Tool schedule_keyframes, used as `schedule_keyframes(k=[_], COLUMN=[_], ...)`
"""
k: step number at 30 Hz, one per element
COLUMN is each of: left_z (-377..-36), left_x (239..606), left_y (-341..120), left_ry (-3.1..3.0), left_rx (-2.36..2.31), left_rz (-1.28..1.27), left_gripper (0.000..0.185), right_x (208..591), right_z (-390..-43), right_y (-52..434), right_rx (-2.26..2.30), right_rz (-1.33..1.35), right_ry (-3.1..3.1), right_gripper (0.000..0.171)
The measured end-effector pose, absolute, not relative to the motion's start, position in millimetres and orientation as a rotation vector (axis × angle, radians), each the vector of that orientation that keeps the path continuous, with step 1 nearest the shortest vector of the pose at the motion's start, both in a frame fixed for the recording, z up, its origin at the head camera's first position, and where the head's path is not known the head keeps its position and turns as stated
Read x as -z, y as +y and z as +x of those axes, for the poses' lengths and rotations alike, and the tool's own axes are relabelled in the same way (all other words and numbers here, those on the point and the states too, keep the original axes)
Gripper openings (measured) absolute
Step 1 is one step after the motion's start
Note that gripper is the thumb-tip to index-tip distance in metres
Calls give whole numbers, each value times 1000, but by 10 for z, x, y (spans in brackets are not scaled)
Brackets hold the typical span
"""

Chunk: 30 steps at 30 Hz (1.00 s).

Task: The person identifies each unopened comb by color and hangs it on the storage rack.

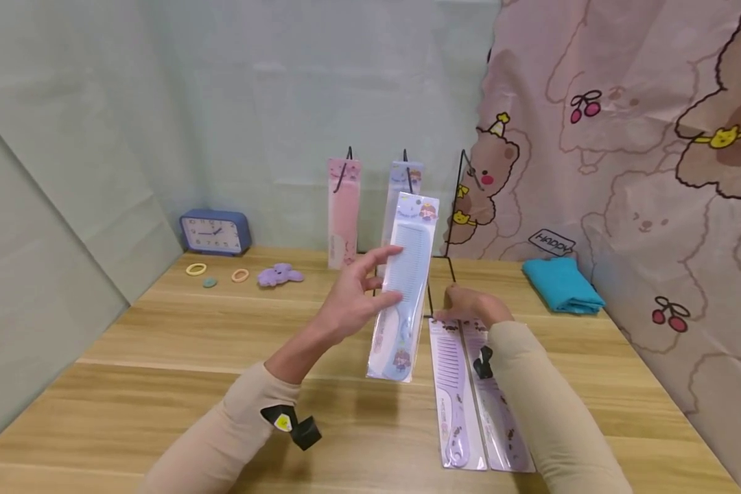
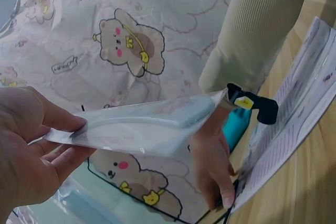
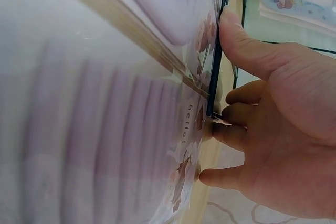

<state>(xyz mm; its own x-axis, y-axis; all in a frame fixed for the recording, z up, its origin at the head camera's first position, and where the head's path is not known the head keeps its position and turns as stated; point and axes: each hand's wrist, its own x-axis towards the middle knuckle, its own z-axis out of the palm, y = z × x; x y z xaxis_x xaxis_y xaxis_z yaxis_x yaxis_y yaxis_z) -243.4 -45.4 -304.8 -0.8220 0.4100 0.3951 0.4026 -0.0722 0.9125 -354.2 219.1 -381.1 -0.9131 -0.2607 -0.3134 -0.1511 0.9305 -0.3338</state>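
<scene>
In the head view my left hand (image 1: 361, 291) pinches the edge of a clear-packed blue comb (image 1: 410, 257), held upright and slightly tilted above the table. The left wrist view shows this pack edge-on, between thumb and fingers. My right hand (image 1: 472, 304) is down at the front corner of a black wire rack (image 1: 451, 271), thumb on the wire (image 3: 216, 61) and fingers bent around the corner. Two packed purple combs (image 1: 457, 412) lie side by side in front of it. On the rack's hooks hang a pink pack (image 1: 344, 213) and a blue pack (image 1: 404, 177), the latter partly hidden.
At the back left stands a blue clock (image 1: 215, 232). Near it lie several small rings, including a yellow ring (image 1: 196, 269), and a purple toy-like clip (image 1: 280, 275). A folded turquoise cloth (image 1: 563, 285) lies at the back right by the patterned curtain (image 1: 642, 171).
</scene>
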Motion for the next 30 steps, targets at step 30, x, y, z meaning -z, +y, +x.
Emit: schedule_keyframes(k=[30], left_z=[-3376], left_x=[3143], left_y=[-195], left_ry=[2540], left_rx=[-2032], left_rz=[572], left_gripper=[71], right_x=[3828], right_z=[-3560], right_y=[2206], right_rx=[430], right_rz=[-302], right_ry=[2720], right_gripper=[51])
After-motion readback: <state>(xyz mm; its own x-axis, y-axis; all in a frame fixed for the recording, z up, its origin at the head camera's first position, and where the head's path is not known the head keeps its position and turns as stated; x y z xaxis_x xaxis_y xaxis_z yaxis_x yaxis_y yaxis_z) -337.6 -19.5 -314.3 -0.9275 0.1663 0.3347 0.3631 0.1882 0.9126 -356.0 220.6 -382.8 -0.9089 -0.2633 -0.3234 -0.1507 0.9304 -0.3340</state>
